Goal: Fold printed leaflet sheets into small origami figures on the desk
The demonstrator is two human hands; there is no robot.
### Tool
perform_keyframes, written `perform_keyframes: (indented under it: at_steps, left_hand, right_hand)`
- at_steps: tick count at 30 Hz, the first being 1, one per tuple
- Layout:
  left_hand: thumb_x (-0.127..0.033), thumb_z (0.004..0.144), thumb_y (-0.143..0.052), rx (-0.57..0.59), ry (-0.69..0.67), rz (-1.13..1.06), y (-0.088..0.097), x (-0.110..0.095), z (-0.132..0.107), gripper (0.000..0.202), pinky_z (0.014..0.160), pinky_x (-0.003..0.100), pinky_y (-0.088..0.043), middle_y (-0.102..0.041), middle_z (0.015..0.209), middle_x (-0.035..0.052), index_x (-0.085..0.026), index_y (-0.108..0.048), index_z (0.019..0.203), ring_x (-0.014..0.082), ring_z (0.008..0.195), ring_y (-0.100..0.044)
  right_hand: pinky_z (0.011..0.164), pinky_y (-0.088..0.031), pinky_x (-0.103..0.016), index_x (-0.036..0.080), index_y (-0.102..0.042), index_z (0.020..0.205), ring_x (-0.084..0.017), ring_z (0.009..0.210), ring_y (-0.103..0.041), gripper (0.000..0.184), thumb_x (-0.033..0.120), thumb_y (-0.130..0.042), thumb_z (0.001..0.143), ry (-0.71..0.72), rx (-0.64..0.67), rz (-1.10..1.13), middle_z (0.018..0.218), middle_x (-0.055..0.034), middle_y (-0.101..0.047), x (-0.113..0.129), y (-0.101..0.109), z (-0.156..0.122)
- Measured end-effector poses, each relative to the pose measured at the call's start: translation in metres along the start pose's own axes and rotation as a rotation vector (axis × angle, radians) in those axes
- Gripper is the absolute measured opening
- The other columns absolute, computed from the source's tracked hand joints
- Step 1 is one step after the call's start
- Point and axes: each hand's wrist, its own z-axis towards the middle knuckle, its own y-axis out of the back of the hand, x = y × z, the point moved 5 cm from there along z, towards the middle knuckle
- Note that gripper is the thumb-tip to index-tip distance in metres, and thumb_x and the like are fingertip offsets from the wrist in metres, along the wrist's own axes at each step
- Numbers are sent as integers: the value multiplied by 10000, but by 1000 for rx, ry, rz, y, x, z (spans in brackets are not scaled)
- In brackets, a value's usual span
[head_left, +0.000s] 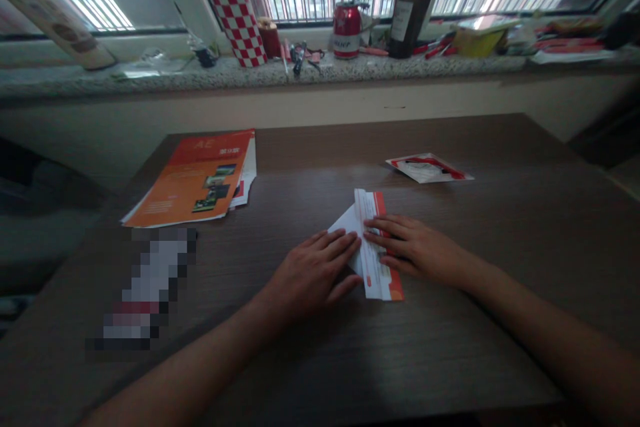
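Observation:
A folded sheet of paper [371,273], white with red and orange printed edges, lies on the table in front of me. Its left side forms a white triangular flap, while the right side is a narrow strip with lengthwise creases. My left hand [320,263] rests flat on the triangular flap, fingers stretched out toward the strip. From the other side, my right hand [417,247] lies on the printed strip with its fingers extended and slightly spread. Both hands cover part of the paper beneath them.
An orange booklet [200,180] with loose sheets under it lies at the table's back left. Nearer me is a pixelated rectangular item [150,287]. A red-and-white folded paper piece [429,168] lies at back right. A can [347,30], a dark cup [413,10] and a checkered bottle [237,20] stand on the windowsill.

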Motion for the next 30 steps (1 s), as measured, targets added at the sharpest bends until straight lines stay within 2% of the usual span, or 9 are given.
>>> perform_keyframes:
  at_steps: [5, 12, 17, 23, 26, 30]
  left_hand:
    - [-581, 1130, -352, 0, -11, 28, -2, 0, 1, 641, 1219, 465, -386, -483, 1639, 80, -190, -389, 1637, 281, 1489, -470]
    - [-594, 1129, -341, 2, -26, 43, -4, 1, 3, 649, 1194, 474, -384, -445, 1666, 56, -204, -358, 1648, 290, 1477, -468]
    - [-630, 1115, -349, -6, -44, 59, -4, 2, 3, 642, 1161, 497, -404, -463, 1654, 52, -252, -396, 1631, 307, 1455, -488]
    - [-610, 1123, -333, -22, -50, 59, -3, 0, 4, 619, 1153, 488, -414, -451, 1663, 43, -238, -434, 1607, 306, 1441, -499]
    - [-614, 1124, -318, -27, -42, 56, -1, -2, 6, 615, 1152, 491, -417, -473, 1648, 43, -234, -470, 1584, 308, 1434, -509]
    - [-614, 1120, -338, -32, -40, 54, 2, -3, 7, 602, 1157, 487, -412, -501, 1628, 46, -242, -497, 1567, 304, 1423, -520]
  right_hand:
    - [1208, -435, -579, 233, -522, 1568, -331, 1491, -479, 520, 356, -580, 1067, -2, 24, -20, 1640, -115, -492, 2, -1, -1]
    - [1176, -464, -589, 264, -510, 1581, -346, 1468, -503, 533, 335, -593, 1059, -36, 26, 28, 1640, -131, -486, 1, 1, -2]
    - [1179, -460, -592, 305, -515, 1577, -339, 1461, -511, 535, 313, -608, 1051, -62, 3, 95, 1636, -110, -496, 0, 2, -2]
    - [1191, -447, -573, 338, -513, 1572, -307, 1462, -515, 505, 297, -564, 1071, -67, -5, 178, 1622, -83, -517, -6, 1, -2]
    - [1166, -483, -523, 304, -601, 1483, -271, 1407, -572, 405, 271, -519, 1088, -105, -71, 274, 1544, -95, -592, -11, 3, 1]
    - [1057, -563, -455, 251, -714, 1216, -251, 1233, -674, 215, 248, -563, 1063, -217, -227, 326, 1312, -107, -699, -17, 6, 8]
